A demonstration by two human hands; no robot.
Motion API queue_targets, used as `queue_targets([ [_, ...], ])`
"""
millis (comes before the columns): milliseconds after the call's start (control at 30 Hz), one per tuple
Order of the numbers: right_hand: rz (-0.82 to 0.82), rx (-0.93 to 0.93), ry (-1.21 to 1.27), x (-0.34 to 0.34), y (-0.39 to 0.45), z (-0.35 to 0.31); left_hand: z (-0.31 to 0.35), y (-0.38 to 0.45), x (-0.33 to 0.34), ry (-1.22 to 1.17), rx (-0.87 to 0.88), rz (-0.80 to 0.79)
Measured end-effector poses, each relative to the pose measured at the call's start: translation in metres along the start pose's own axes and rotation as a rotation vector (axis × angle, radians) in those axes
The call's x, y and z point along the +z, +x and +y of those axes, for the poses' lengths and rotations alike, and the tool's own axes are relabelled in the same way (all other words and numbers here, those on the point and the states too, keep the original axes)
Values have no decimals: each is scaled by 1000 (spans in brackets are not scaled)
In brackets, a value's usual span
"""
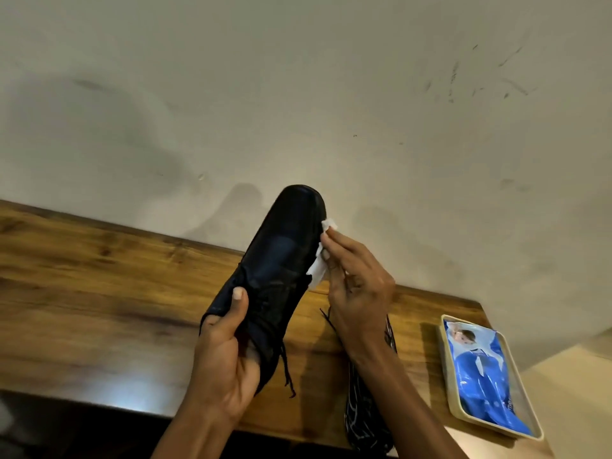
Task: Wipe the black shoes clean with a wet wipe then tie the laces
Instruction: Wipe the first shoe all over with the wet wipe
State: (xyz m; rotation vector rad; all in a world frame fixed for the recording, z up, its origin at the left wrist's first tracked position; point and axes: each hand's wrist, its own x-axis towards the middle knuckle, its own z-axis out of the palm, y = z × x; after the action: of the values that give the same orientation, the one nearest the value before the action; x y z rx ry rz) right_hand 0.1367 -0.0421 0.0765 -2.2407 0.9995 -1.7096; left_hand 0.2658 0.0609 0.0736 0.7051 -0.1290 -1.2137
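A black lace-up shoe [281, 260] is held up above the wooden table, toe pointing away toward the wall. My left hand [225, 356] grips its heel end, thumb on the upper by the eyelets. Loose black laces [287, 369] dangle below it. My right hand [356, 286] presses a white wet wipe [319, 263] against the shoe's right side, fingers curled around the wipe. The second black shoe [364, 412] lies on the table under my right forearm, mostly hidden.
The wooden table [99, 293] stands against a scuffed white wall [298, 94]. A beige tray [526, 425] holding a blue wet wipe pack [480, 369] sits at the table's right end. The table's front edge runs along the lower left.
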Motion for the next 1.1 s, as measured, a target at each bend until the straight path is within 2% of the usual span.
queue_targets([
  [200,-146,48,60,14,-46,-8,5,8,2,-233,-80,51],
  [333,-161,137,47,22,-74,-16,5,16,1,-253,-125,136],
  [567,-239,59,-42,12,-88,-16,-5,35,-6,-414,-138,223],
  [800,-163,180,-70,5,-107,-17,-8,46,-9,-536,-95,253],
  [900,-89,318,-14,-1,-110,-21,-12,45,-14,-568,-66,192],
  [1100,18,829,288,-8,-106,-32,-19,32,-10,-706,-56,153],
])
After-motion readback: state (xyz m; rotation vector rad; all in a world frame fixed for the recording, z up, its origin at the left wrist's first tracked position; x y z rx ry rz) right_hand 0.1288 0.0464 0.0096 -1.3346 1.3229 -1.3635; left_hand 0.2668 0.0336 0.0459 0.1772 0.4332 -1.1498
